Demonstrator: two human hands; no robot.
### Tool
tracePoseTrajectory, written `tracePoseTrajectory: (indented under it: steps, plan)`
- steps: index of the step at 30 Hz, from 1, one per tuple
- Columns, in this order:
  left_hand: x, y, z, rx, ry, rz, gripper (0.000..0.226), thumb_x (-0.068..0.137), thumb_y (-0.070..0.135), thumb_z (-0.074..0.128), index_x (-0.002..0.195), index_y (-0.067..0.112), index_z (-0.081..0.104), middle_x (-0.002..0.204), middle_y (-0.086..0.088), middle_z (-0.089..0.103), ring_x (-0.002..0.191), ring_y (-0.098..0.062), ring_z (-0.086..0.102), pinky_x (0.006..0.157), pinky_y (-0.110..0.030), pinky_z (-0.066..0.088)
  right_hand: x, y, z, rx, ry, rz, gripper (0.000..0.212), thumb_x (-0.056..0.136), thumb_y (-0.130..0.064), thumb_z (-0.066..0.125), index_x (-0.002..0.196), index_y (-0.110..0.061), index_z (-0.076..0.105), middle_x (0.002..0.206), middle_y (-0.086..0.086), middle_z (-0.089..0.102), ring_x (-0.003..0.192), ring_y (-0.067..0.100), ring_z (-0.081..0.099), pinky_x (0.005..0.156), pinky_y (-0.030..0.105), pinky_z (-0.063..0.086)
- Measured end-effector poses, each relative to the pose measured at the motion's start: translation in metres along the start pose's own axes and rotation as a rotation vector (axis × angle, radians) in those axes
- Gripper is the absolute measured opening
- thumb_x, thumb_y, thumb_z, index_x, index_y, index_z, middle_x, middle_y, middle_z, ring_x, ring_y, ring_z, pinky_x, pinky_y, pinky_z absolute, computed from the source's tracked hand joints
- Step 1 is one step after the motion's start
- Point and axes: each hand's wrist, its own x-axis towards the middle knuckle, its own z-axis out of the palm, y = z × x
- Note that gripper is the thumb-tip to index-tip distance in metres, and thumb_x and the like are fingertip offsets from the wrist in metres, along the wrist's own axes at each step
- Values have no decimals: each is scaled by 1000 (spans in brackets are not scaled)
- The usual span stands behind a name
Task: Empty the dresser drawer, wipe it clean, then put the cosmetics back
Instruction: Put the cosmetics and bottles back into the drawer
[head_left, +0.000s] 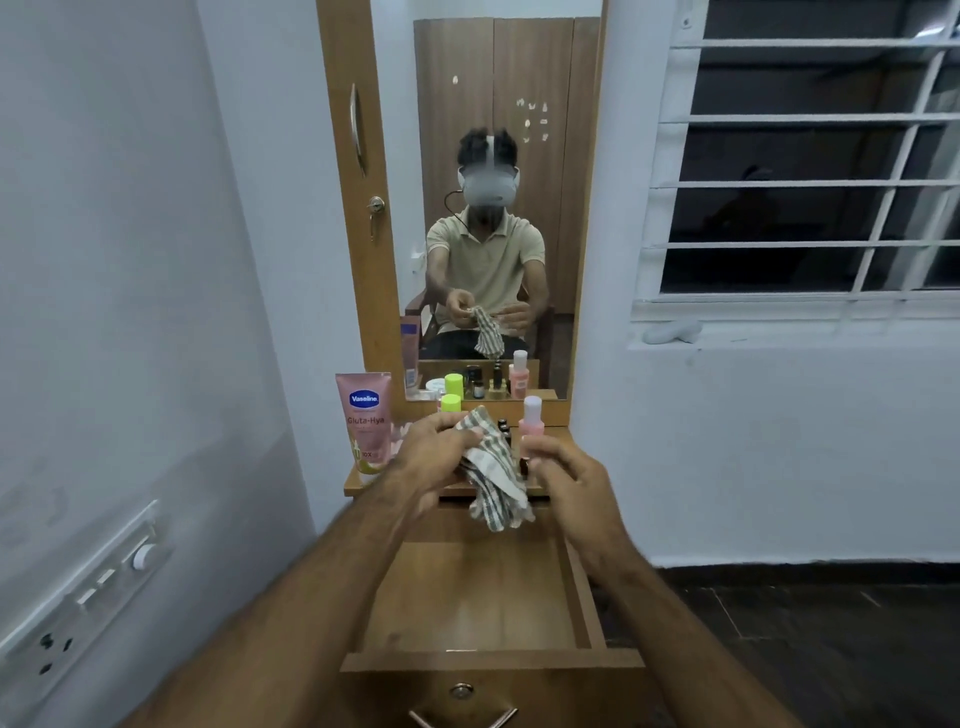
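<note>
My left hand (436, 457) grips a checked grey-and-white cloth (493, 478), which hangs bunched above the back of the open wooden drawer (483, 587). The drawer's bare bottom holds nothing that I can see. My right hand (571, 483) hovers just right of the cloth with fingers loosely curled, holding nothing visible. On the dresser top (358, 480) behind my hands stand a pink Vaseline tube (363, 421), a green-capped bottle (450, 402), a pink bottle with a white cap (532, 421) and small dark bottles (503, 425), partly hidden by the cloth.
The mirror (493, 156) above the dresser reflects a seated person with the cloth. A white wall with a switch panel (88, 597) closes in on the left. A barred window (805, 156) and its sill are on the right, dark floor below.
</note>
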Motion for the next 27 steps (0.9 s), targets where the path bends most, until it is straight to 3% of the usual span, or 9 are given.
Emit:
tracePoseTrajectory:
  steps: [1, 3, 5, 8, 13, 16, 20, 24, 27]
  plan:
    - [-1, 4, 2, -6, -56, 0, 24, 97, 2, 60, 120, 5, 65, 99, -15, 76, 83, -23, 74, 69, -38, 61, 1, 1, -6, 41, 66, 94, 18, 98, -17, 64, 114, -24, 69, 118, -9, 70, 105, 8, 68, 81, 17, 56]
    - [0, 10, 10, -41, -156, 6, 24, 100, 5, 56, 123, 7, 64, 101, -14, 76, 86, -23, 74, 64, -33, 59, 4, 7, -15, 166, -18, 327, 45, 91, -42, 71, 129, -22, 59, 115, -4, 72, 103, 9, 69, 92, 26, 55]
    - [1, 16, 21, -94, -193, 22, 25, 100, 4, 55, 125, 8, 61, 104, -15, 74, 88, -24, 73, 64, -33, 60, 6, 14, -22, 383, -154, 469, 54, 87, -50, 70, 132, -21, 61, 117, 3, 74, 103, 15, 69, 101, 41, 50]
    - [11, 21, 38, -120, -122, 82, 26, 100, -1, 53, 121, 14, 50, 109, -18, 69, 88, -25, 68, 71, -40, 60, 14, 13, -35, 597, -160, 487, 49, 90, -34, 71, 133, -13, 62, 120, 12, 73, 103, 25, 71, 97, 48, 53]
    - [36, 23, 54, 214, -68, 230, 22, 100, 0, 54, 87, 16, 64, 115, -21, 67, 95, -30, 69, 85, -48, 59, 51, 10, -67, 595, 102, 410, 51, 86, -14, 77, 131, 1, 60, 114, 18, 74, 95, 24, 76, 68, 28, 61]
    - [55, 34, 67, 313, -75, 308, 17, 99, 2, 58, 99, 12, 72, 109, -14, 71, 99, -26, 72, 75, -32, 63, 85, 3, -83, 494, 222, 357, 64, 82, -16, 83, 135, 2, 51, 113, 18, 74, 88, 21, 76, 62, 26, 59]
    - [90, 57, 82, 390, -123, 338, 22, 98, 3, 61, 116, 10, 70, 106, -8, 74, 97, -20, 74, 82, -34, 62, 133, -9, -97, 469, 245, 268, 44, 90, -8, 75, 128, 4, 57, 108, 18, 75, 89, 21, 77, 66, 27, 61]
    - [128, 69, 91, 483, -131, 270, 27, 99, 2, 58, 120, 15, 68, 105, -4, 72, 82, -13, 71, 56, -21, 59, 175, 1, -108, 424, 218, 255, 36, 92, -2, 71, 126, 2, 59, 113, 18, 74, 91, 22, 76, 69, 28, 62]
    - [153, 61, 93, 562, -150, 141, 19, 102, 7, 53, 115, 6, 67, 95, -4, 70, 62, -2, 69, 46, -15, 52, 193, 27, -102, 348, 230, 322, 30, 92, 2, 69, 122, 1, 60, 112, 20, 72, 86, 23, 75, 66, 27, 63]
